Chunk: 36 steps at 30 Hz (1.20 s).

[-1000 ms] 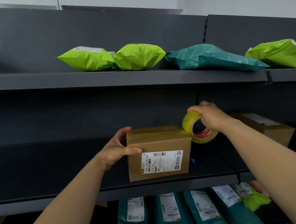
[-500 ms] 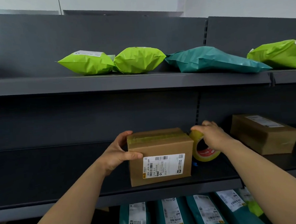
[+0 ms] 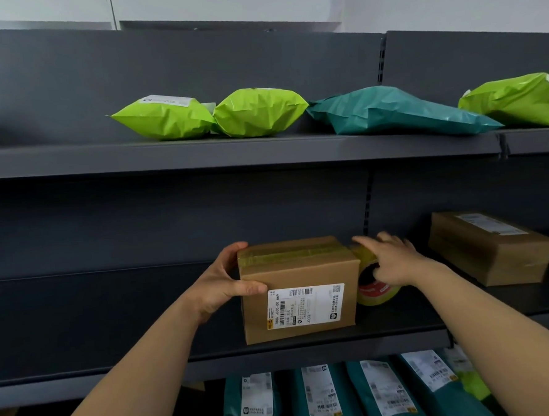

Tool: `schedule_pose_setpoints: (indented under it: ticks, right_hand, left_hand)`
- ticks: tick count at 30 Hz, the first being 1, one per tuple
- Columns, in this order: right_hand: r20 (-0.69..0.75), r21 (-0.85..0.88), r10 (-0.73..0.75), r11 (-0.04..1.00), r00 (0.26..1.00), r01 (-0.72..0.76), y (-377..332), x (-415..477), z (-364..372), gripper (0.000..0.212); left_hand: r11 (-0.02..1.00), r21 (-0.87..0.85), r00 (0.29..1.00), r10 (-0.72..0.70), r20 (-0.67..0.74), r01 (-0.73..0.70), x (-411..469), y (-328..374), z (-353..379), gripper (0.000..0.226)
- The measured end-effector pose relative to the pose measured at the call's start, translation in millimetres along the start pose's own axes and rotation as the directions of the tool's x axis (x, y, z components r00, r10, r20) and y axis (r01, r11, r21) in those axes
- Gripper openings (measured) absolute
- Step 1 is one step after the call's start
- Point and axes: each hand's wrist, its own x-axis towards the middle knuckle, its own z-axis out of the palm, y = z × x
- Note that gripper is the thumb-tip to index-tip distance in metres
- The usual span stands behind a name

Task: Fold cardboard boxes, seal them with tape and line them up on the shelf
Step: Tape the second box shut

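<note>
Cardboard box (image 3: 299, 290) sits on the middle shelf (image 3: 307, 347), near the front edge, flaps closed. Yellowish tape strip runs along the top seam and wraps over the left edge. White shipping label on the front face.

Left hand (image 3: 221, 283) is clamped on the box's left side: thumb across the front face, fingers hooked over the top-left corner.

Right hand (image 3: 392, 260) is over the tape roll (image 3: 373, 290), fingers spread across its top, index reaching toward the box's top-right corner. Hand is motion-blurred, so can't tell whether it's actually gripping the roll or just lying on it.

Tape roll stands on edge on the same shelf, right up against the box's right side. Yellowish tape, red print on the core.

Second box (image 3: 491, 247), also cardboard with a label on top, lies further right on that shelf, apart from the roll.

Upper shelf (image 3: 231, 151): two lime-green mailer bags (image 3: 165, 119) touching each other, a teal mailer (image 3: 389, 112) to their right, another lime-green one (image 3: 517, 101) at the far right edge.

Below the middle shelf: a row of teal mailers (image 3: 326, 397) standing upright, white labels facing out.
</note>
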Motion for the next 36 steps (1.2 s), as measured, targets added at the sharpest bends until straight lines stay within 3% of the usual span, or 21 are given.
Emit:
schedule_pose_setpoints:
  ticks: [2,5,9,13,20,26,30,32,34,36]
  right_hand:
    - [0.052,0.134,0.038,0.990,0.998,-0.045,-3.7,-2.3,-4.7,0.083]
    - [-0.022,0.321,-0.012,0.947,1.000,0.019,-26.3,-11.5,-19.4,0.070]
    - [-0.103,0.279,-0.288,0.910,0.952,0.306,-106.4,-32.6,-30.2,0.052]
    - [0.005,0.242,-0.439,0.872,0.899,0.425,-163.3,-39.1,-11.8,0.054]
    - [0.039,0.068,-0.402,0.914,0.915,0.399,-135.8,-35.8,-2.5,0.054]
    - [-0.017,0.108,-0.279,0.954,0.960,0.279,-72.8,-34.4,-7.2,0.051]
    - [-0.052,0.088,-0.265,0.959,0.963,0.269,-73.0,-29.2,-1.4,0.051]
    - [-0.045,0.073,-0.267,0.960,0.963,0.269,-75.0,-29.1,-0.9,0.051]
    - [-0.025,0.052,-0.271,0.961,0.962,0.272,-74.8,-29.8,-2.9,0.051]
    - [-0.020,0.009,-0.276,0.961,0.961,0.276,-75.1,-29.1,-6.0,0.051]
  left_hand:
    - [1.000,-0.004,1.000,-0.002,0.007,0.002,-1.1,1.9,0.8,0.115]
    - [1.000,-0.010,1.000,-0.007,0.013,0.007,-2.8,4.8,2.4,0.118]
    - [1.000,-0.005,1.000,-0.017,0.005,0.017,-3.9,5.4,2.9,0.120]
    - [1.000,-0.016,1.000,-0.020,0.004,0.020,-3.8,6.0,2.9,0.120]
    - [1.000,0.009,1.000,-0.008,0.005,0.008,-1.9,1.7,0.6,0.119]
    - [1.000,0.007,1.000,0.002,-0.014,-0.002,-2.7,0.9,2.1,0.116]
    - [0.999,0.034,1.000,-0.017,0.001,0.017,-3.8,1.9,1.8,0.119]
    - [0.992,0.113,0.997,-0.066,0.026,0.063,-7.5,11.6,1.2,0.116]
    - [0.933,0.348,0.995,-0.096,0.003,0.089,-7.8,27.3,8.2,0.100]
    - [0.695,0.719,1.000,-0.011,-0.003,0.010,-1.8,43.8,25.9,0.088]
